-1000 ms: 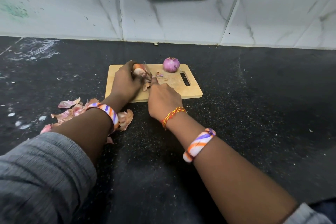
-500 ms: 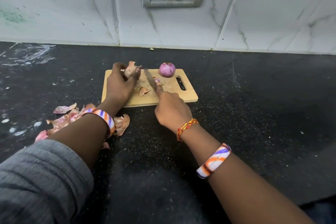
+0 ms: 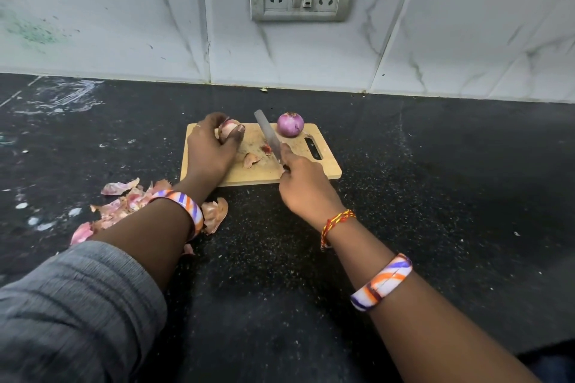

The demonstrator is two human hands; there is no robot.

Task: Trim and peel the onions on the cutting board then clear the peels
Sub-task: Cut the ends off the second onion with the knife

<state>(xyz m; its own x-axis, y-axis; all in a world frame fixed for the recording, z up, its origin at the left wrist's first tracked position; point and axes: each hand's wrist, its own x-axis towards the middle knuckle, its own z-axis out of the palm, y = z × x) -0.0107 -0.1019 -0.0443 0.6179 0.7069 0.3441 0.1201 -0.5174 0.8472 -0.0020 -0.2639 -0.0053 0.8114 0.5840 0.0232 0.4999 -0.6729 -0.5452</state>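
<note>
The black counter carries everything, and the wooden cutting board lies across it ahead of me, its long side running left to right, its handle slot at the right end. Off the board's near-left corner, on the counter under my left wrist, sits the heap of peels — not yet cleared.

My left hand covers the board's left end and is clenched around the onion I'm working on, at the far-left corner; thumb and fingers wrap it, so only a pale, partly skinned patch shows. My right hand is at the board's near edge, closed on the handle of the knife. The blade's long axis runs away from me, tilted toward the far-left, its tip near the far edge and just beside the held onion — that gap is what I judge the next cut turns on. The left hand is plainly the nearer one to that onion; the blade comes at it from the right.

The second onion stands at the far edge, right of the blade, purple and smooth, seemingly peeled already. Two small scraps lie mid-board, between my hands.
</note>
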